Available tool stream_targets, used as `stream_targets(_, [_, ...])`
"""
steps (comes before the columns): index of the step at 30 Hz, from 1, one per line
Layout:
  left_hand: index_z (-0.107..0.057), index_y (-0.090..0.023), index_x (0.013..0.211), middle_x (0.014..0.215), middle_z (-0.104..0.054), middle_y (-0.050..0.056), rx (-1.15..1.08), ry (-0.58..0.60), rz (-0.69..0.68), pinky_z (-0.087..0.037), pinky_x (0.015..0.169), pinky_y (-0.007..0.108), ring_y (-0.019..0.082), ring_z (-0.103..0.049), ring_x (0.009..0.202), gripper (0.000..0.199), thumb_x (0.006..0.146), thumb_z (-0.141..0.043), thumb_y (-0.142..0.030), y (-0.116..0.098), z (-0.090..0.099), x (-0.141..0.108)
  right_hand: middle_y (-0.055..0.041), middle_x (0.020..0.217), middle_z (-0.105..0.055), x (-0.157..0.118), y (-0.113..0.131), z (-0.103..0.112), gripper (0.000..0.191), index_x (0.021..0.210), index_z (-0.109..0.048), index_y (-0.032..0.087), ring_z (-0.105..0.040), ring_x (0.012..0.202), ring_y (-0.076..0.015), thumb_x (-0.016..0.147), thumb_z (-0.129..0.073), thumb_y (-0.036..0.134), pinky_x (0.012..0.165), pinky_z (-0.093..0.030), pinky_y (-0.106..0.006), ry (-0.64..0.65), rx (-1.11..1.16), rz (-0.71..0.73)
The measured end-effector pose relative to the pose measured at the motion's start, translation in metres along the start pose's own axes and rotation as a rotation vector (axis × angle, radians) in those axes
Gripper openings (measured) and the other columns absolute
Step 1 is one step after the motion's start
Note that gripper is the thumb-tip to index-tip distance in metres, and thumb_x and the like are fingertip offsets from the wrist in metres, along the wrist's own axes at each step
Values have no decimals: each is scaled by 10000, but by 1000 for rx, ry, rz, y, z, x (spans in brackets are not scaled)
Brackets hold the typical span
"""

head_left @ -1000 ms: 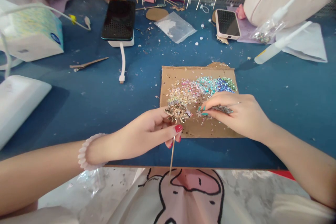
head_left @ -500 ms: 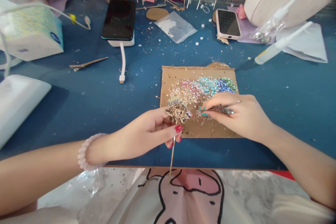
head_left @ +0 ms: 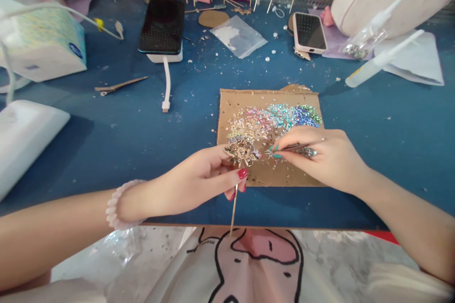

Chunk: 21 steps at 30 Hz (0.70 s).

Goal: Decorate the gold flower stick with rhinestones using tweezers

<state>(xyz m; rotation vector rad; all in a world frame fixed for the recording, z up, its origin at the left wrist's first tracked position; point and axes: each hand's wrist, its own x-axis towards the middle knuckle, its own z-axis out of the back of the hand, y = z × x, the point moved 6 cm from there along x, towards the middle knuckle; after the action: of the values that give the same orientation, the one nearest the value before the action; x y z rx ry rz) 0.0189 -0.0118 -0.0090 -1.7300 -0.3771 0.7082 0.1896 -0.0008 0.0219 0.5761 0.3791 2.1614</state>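
Item: my left hand point(head_left: 192, 180), closed, thumb and fingers pinching a thin stick point(head_left: 233, 210) just under its gilt metal flower point(head_left: 242, 153). The flower stands face up over the cardboard sheet's point(head_left: 284, 178) near-left part.

Item: my right hand point(head_left: 330, 158), closed on slim metal tweezers point(head_left: 302, 145), their tips just right of the flower, apart from it. Whether a chip sits in the tips, I cannot tell.

Change: next to none over the past second; the flower has kept its place, and the tweezer tips show a little plainer than at first. I judge this a pause for fine placing, flower steady and tips near.

Stock: coloured glitter chips point(head_left: 261, 123) across the sheet, pale and pink at left, turquoise, blue and green at right.

Edges: the sheet's near edge lies short of the table's near edge point(head_left: 302, 227); the stick's lower end extends past that table edge. Room: blue tabletop point(head_left: 373, 132) runs rightward from the sheet. Limits: white-nozzled bottle point(head_left: 366, 73) beyond at right, cable plug point(head_left: 166, 105) and hair clip point(head_left: 121, 86) at left, zip bag point(head_left: 245, 40) behind the sheet.
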Motion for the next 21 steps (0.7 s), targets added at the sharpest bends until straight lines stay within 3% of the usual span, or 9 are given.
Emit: stream_targets(21, [-524, -153, 833, 732, -549, -26, 13, -8, 11, -460, 590, 179, 71, -510, 593, 145, 938, -481, -243, -2, 0, 0, 6, 801, -705, -1, 3, 1, 50, 822, -613, 211, -679, 752, -134, 870, -601, 207, 726, -524, -253, -12, -4, 33])
